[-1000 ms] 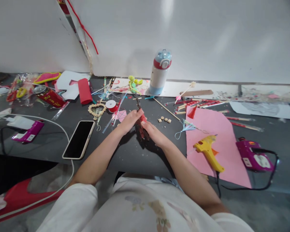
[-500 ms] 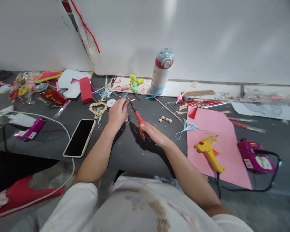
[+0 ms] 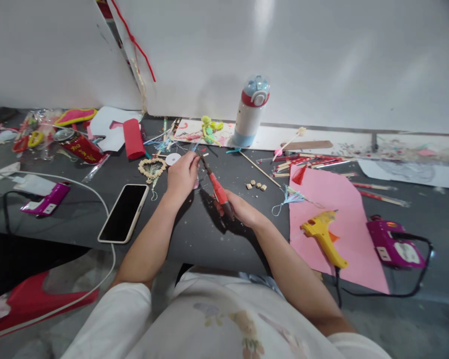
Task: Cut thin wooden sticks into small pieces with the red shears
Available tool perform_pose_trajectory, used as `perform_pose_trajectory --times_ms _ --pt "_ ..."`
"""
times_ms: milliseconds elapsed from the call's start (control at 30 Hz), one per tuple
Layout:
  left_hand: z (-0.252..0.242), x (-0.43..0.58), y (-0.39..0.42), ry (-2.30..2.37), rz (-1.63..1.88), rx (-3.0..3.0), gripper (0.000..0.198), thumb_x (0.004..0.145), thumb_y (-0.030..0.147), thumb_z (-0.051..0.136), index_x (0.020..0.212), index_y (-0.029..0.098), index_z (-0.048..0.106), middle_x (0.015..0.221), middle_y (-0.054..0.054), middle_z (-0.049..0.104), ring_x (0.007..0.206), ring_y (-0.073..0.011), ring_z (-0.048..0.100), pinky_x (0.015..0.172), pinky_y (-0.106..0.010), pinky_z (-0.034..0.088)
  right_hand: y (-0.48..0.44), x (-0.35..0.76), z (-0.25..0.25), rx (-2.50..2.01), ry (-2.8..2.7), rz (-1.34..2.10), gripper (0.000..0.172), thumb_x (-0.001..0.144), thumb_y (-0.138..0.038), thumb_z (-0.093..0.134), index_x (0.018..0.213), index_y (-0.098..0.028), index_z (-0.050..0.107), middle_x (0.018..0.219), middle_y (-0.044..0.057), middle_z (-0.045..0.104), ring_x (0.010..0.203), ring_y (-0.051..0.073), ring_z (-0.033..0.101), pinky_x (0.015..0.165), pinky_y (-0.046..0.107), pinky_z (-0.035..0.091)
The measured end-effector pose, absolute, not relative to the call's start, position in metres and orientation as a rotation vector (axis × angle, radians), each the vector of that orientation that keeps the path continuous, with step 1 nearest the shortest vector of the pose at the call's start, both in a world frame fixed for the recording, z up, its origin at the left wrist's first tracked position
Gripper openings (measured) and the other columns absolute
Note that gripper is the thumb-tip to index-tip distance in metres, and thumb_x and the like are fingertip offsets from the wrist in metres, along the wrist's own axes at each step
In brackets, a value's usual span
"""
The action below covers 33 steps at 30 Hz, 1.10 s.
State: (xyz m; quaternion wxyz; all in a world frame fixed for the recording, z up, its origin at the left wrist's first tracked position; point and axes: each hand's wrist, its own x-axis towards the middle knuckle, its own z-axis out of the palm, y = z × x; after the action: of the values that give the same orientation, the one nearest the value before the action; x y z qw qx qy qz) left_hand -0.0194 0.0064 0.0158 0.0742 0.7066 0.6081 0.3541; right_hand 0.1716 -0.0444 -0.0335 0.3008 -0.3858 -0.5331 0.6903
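Note:
Red-handled pliers (image 3: 219,190) are held in my right hand (image 3: 237,208), their dark jaws pointing up and left toward the fingertips of my left hand (image 3: 183,174). My left hand is pinched closed near the jaw tips; what it holds is too small to make out. Left of that hand lie a white round disc (image 3: 172,159) and a heart-shaped ring of pale beads (image 3: 151,169). Several small wooden pieces (image 3: 256,185) rest on the dark table, right of the pliers.
A bottle (image 3: 251,112) stands at the back. A phone (image 3: 123,214) and red can (image 3: 79,145) are at left. Pink paper (image 3: 344,199) with a yellow glue gun (image 3: 325,237) lies at right, near a corded purple box (image 3: 394,243). Wrapped sticks lie behind the paper.
The pliers have turned in my right hand, and their handles now sit closer together and further right. My left hand stays almost in place.

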Motion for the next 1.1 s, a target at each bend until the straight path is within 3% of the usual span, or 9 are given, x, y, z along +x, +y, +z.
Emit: perform_pose_trajectory --times_ms 300,600,1100 --pt "0.017 -0.018 0.006 1.836 1.039 2.134 0.029 0.099 0.034 0.041 0.079 0.022 0.058 0.073 -0.001 0.065 0.072 -0.0165 0.059 0.069 -0.027 0.037 -0.043 0.170 -0.030 -0.862 -1.454 1.860 0.035 0.092 -0.052 0.046 0.076 -0.021 0.053 0.066 0.002 0.049 0.063 0.017 0.046 0.062 0.032 0.042" --pt "0.018 -0.019 0.005 1.825 1.066 2.094 0.028 0.099 0.034 0.042 0.081 0.022 0.059 0.073 -0.001 0.066 0.072 -0.0166 0.060 0.070 -0.027 0.038 -0.046 0.165 -0.020 -0.921 -1.285 1.992 0.030 0.088 -0.051 0.049 0.089 -0.021 0.051 0.067 -0.002 0.047 0.057 0.013 0.045 0.054 0.028 0.034" --pt "0.017 -0.019 0.006 1.864 1.026 2.143 0.028 0.100 0.034 0.043 0.083 0.022 0.061 0.073 -0.002 0.066 0.071 -0.0171 0.060 0.068 -0.027 0.037 -0.047 0.166 -0.019 -0.887 -1.346 1.938 0.028 0.092 -0.048 0.048 0.082 -0.022 0.051 0.065 -0.002 0.048 0.057 0.014 0.044 0.055 0.030 0.034"
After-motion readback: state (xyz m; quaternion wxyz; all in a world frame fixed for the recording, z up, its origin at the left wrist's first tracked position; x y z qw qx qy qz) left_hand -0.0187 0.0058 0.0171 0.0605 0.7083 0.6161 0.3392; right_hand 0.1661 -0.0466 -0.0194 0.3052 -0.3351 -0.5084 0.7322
